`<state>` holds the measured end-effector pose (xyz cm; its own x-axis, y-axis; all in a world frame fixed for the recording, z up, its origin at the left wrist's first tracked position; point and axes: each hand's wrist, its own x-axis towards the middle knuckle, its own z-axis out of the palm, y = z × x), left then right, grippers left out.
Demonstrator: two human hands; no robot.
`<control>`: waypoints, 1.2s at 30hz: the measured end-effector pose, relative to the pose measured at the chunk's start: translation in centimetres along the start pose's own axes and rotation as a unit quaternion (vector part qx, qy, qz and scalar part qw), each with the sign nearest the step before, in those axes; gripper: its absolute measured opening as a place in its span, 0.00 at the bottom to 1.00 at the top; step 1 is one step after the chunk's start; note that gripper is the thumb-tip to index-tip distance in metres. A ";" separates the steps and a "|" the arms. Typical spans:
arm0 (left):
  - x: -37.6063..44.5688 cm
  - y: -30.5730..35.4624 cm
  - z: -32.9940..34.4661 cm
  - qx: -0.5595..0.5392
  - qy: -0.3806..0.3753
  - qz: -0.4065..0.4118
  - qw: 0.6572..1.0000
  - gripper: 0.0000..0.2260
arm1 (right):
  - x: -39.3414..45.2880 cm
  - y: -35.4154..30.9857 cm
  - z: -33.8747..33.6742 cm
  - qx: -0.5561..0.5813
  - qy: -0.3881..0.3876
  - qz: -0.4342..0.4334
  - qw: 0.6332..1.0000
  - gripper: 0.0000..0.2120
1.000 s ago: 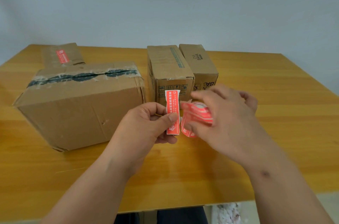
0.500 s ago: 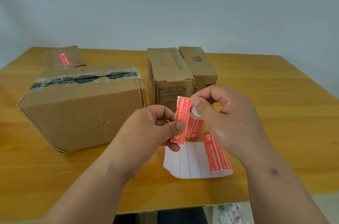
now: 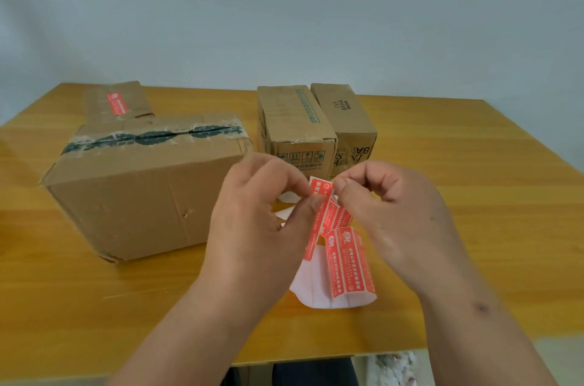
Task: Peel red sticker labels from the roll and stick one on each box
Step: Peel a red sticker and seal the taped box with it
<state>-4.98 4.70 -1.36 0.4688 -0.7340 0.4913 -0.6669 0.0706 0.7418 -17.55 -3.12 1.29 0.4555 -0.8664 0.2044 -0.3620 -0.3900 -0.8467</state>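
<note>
Both forearms reach forward, hands close together. The left hand (image 3: 252,215) is curled, thumb pinching. The right hand (image 3: 388,212) pinches too.

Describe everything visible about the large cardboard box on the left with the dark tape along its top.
The large cardboard box is plain brown corrugated card, closed, sitting flat on the wooden table left of the hands. A strip of clear tape with dark print runs along its top seam, wrinkled and partly peeling. Its front face shows creases and a small puncture; its corners are dented. No red sticker shows on its visible faces. A smaller, stickered box sits close behind it. Neither hand touches it.
</note>
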 end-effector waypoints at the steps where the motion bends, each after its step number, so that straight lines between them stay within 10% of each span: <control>1: 0.0 0.1 0.0 -0.015 -0.015 -0.004 1.000 0.04 | -0.1 0.0 0.0 0.009 -0.003 0.000 1.000 0.10; 10: -0.1 0.1 -0.9 -0.190 -0.101 -0.156 0.964 0.11 | -0.6 -0.4 0.3 0.055 -0.054 -0.013 0.997 0.10; 36: 0.5 -0.4 -2.7 -0.017 -0.087 -0.062 0.994 0.09 | -0.5 -0.4 2.1 -0.014 -0.041 -0.057 0.997 0.10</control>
<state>-2.90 6.12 -0.19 0.4374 -0.8436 0.3114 -0.5891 -0.0071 0.8080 -15.89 -1.82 0.51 0.5605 -0.7875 0.2565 -0.3264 -0.4947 -0.8055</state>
